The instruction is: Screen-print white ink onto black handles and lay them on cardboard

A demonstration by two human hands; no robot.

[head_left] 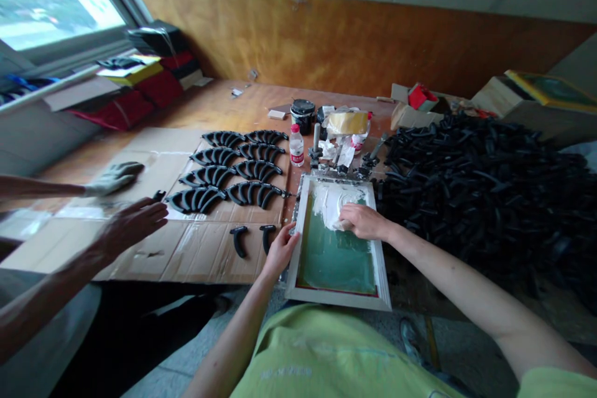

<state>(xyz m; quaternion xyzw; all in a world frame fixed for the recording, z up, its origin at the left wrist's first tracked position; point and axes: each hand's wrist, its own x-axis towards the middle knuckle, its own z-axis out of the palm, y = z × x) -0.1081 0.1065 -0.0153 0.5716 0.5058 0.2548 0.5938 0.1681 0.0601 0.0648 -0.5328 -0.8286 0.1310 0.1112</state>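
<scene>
A silk-screen frame with green mesh lies in front of me, hinged to clamps at its far end. My left hand is closed on the frame's left edge. My right hand presses on the mesh with bent fingers; what they hold is hidden. Beneath and beside them spreads a white, smeared patch, paste or wet cloth, I cannot tell which. Two curved black handles lie on cardboard left of my left hand, one of them partly covered by it.
Rows of black handles lie on the cardboard. A co-worker's gloved hand and bare hand reach in from the left. Behind the frame stand a bottle and a black tub. A large handle pile rises at right.
</scene>
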